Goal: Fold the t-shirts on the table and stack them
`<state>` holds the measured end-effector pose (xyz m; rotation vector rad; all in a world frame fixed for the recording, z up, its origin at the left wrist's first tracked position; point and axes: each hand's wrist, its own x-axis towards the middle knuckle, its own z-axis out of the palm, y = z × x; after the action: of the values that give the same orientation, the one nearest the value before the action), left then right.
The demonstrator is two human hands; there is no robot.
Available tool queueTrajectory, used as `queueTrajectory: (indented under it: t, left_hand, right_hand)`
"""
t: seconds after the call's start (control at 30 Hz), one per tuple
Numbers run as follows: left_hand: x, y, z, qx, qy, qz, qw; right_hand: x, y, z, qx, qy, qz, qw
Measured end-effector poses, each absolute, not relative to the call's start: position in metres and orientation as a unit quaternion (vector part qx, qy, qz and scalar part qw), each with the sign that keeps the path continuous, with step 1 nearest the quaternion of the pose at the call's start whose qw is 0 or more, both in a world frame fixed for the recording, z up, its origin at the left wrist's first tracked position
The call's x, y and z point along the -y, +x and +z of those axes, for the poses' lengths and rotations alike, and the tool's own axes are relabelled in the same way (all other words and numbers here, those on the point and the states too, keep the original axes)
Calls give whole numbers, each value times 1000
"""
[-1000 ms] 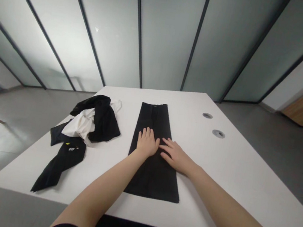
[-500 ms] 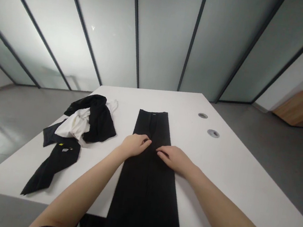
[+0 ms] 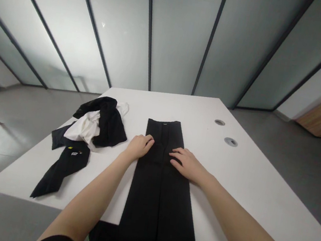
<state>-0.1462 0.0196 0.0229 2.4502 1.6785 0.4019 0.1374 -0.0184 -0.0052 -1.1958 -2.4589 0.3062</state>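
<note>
A pair of black trousers (image 3: 150,187) lies lengthwise on the white table, with the waistband at the far end and the legs hanging over the near edge. On the left side of the trousers, below the waistband, my left hand (image 3: 140,146) rests with its fingers bent over the cloth and the thumb close to them. My right hand (image 3: 185,163) lies on the right side, its fingers spread on the fabric. Neither hand appears to grip the cloth. The trouser ends are out of view below.
To the left on the white table (image 3: 246,190) sits a crumpled pile of black clothes (image 3: 112,127) and white clothes (image 3: 84,127). A dark garment piece with small patches (image 3: 62,174) trails toward me. Two round grommets (image 3: 231,142) are set in the tabletop at right.
My hands have moved apart from the middle of the trousers, the left one toward the left edge. The fingers of my right hand have spread. The view has shifted slightly.
</note>
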Motion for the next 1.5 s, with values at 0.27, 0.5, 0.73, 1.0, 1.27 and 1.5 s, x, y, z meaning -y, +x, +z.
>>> queueTrajectory:
  t: [0.27, 0.5, 0.73, 1.0, 1.27, 1.5]
  left_hand:
    - [-4, -143, 18, -573, 809, 116, 62]
    - [-13, -139, 7, -520, 841, 140, 51]
    - [-10, -137, 21, -529, 838, 110, 84]
    - [-9, -136, 6, -549, 807, 150, 160]
    - [-20, -140, -8, -551, 798, 209, 127]
    - [-25, -143, -13, -597, 757, 247, 93]
  right_hand:
    - [24, 134, -4, 851, -445, 136, 246]
    - [13, 137, -14, 862, -444, 67, 234]
    - [23, 124, 4, 854, -473, 119, 180]
    - [26, 130, 3, 831, -478, 179, 220]
    - [13, 136, -3, 846, -461, 123, 237]
    - [16, 134, 2, 815, -537, 160, 145]
